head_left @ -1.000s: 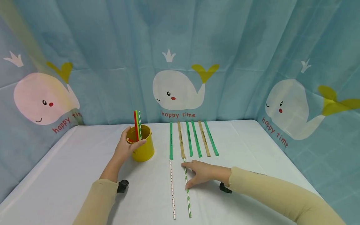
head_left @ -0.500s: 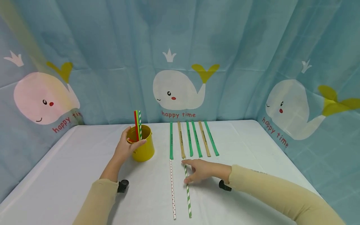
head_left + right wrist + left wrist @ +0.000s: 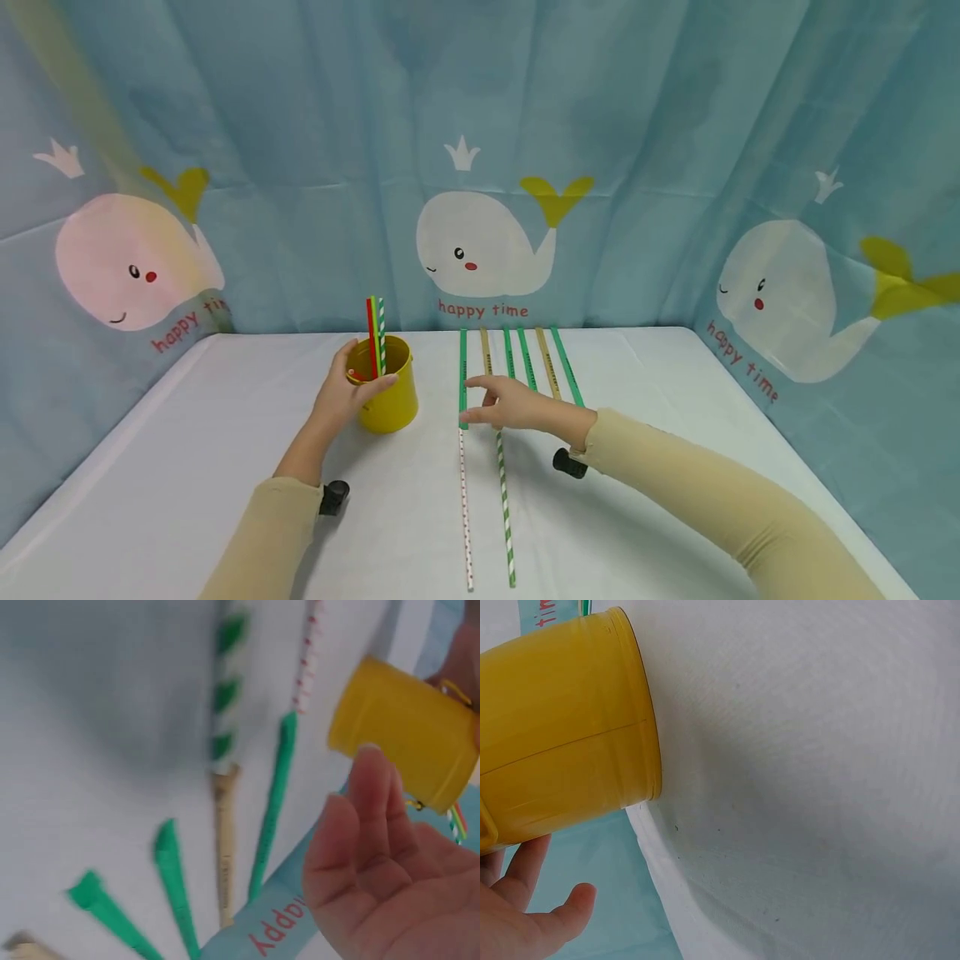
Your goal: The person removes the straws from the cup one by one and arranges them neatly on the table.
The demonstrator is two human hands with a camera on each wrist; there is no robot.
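Note:
My left hand (image 3: 335, 402) holds the side of a small yellow bucket (image 3: 396, 404) at its rim, with thumb and fingers around it. Several straws (image 3: 372, 337), red, lime and green-striped, stand in the bucket. In the left wrist view fingers (image 3: 526, 874) touch the bucket's wall. My right hand (image 3: 517, 405) hovers over the paper strips, holding nothing, its index finger and thumb apart. Below it lies a green-and-white striped straw (image 3: 506, 508), end to end with a tan strip (image 3: 225, 862). Left of that, a red-dotted white straw (image 3: 466, 517) meets a green strip (image 3: 462, 367).
More green and tan strips lie in a row to the right, such as a green strip (image 3: 567, 367) at the end. A white cloth (image 3: 660, 400) covers the table. Blue curtains (image 3: 637, 125) with whale prints hang behind and at both sides.
My right hand has left the green-striped straw and moved up, away from me and slightly left, over the strips. The left hand stays on the bucket. The head view has shifted slightly.

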